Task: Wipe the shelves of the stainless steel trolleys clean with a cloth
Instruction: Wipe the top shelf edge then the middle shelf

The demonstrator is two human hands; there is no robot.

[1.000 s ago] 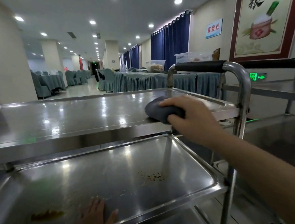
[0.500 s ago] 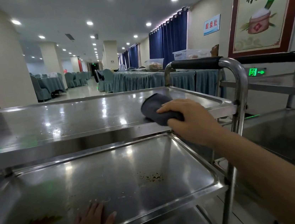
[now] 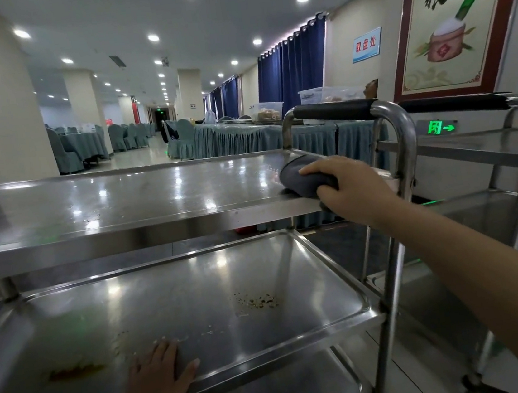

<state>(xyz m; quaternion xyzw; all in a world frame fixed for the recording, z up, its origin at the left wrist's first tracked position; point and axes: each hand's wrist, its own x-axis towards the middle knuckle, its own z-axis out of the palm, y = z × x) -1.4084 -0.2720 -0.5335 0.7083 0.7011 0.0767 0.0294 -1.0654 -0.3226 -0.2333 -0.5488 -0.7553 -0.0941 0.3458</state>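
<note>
Right hand (image 3: 351,185) gripping grey cloth (image 3: 304,176) on top shelf (image 3: 121,200), 2 o'clock corner by handle (image 3: 335,111). Left hand (image 3: 160,376) flat, fingers straight, on middle shelf (image 3: 293,273), 6 o'clock edge.

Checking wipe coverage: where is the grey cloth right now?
In the head view, the grey cloth sits at the right end of the trolley's top shelf, gripped by the right hand, just left of the handle post.
</note>
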